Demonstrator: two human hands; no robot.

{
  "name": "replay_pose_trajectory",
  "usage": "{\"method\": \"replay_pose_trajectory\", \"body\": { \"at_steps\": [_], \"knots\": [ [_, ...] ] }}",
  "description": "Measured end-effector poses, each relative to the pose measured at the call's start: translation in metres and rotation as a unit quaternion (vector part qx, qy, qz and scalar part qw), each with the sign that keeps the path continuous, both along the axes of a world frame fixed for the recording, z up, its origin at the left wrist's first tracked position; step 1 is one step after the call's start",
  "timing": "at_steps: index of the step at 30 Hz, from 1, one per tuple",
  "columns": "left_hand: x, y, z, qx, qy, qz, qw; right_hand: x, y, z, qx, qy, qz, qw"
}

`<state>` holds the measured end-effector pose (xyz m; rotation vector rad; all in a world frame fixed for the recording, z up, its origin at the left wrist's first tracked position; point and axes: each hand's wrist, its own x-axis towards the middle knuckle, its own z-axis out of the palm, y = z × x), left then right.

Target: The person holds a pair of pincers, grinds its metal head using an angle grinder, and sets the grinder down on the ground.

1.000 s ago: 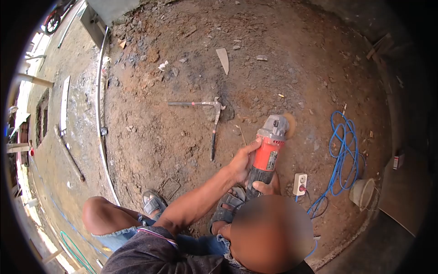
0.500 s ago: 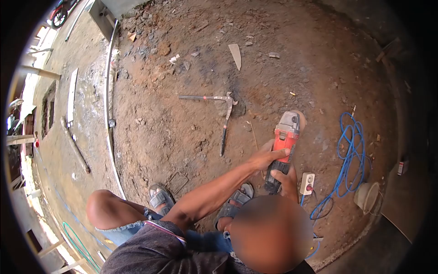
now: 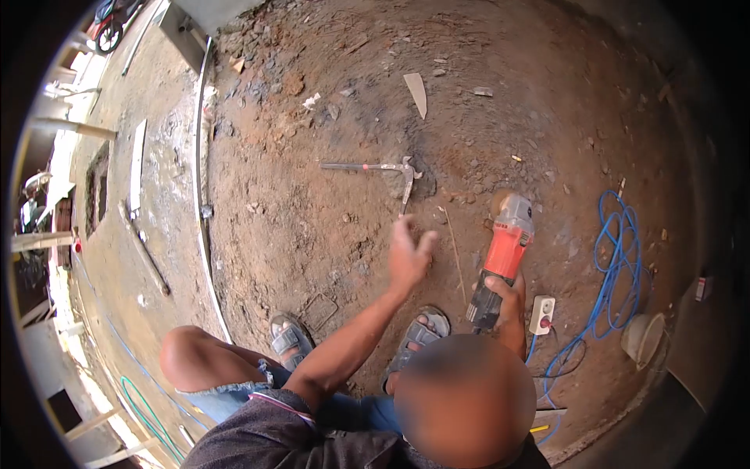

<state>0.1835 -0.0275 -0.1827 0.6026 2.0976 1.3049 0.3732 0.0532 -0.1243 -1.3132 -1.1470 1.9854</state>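
In my right hand [image 3: 508,301] is a red and black angle grinder [image 3: 506,246], gripped around its dark rear body, with its head and disc tilted up and away from me. My left hand [image 3: 410,254] is off the grinder, thumb and fingers apart, over the lower handle of the spread long-handled pincers [image 3: 383,166]. The hand hides most of that handle; whether it touches it I cannot tell. The pincers lie on the dirt with the other handle pointing left.
A white socket block [image 3: 542,315] with a plug in it sits right of the grinder. Loops of blue cable [image 3: 613,266] lie beyond it, beside a pale bucket [image 3: 644,340]. A pointed pale shard [image 3: 417,95] lies ahead. A long metal strip [image 3: 199,156] runs along the left.
My left hand has let go of the grinder and moved left to the pincers. The right hand keeps the grinder, now turned somewhat. The whole view has shifted slightly.
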Motion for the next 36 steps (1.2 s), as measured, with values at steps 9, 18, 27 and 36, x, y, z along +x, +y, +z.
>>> {"method": "replay_pose_trajectory", "body": {
  "at_steps": [9, 18, 27, 36],
  "knots": [
    [-0.017, -0.029, -0.086, -0.054, 0.09, -0.022, 0.994, -0.035, -0.009, -0.045, -0.253, 0.202, 0.047, 0.945],
    [-0.028, -0.031, -0.066, -0.108, 0.042, -0.139, 0.984, -0.065, -0.015, -0.056, -0.274, 0.225, 0.041, 0.934],
    [-0.027, -0.03, -0.047, -0.078, 0.045, -0.035, 0.995, -0.047, -0.01, -0.042, -0.173, 0.173, 0.032, 0.969],
    [-0.086, -0.015, 0.012, 0.056, -0.018, 0.038, 0.998, -0.058, -0.004, -0.002, -0.074, 0.207, 0.06, 0.974]
  ]
}}
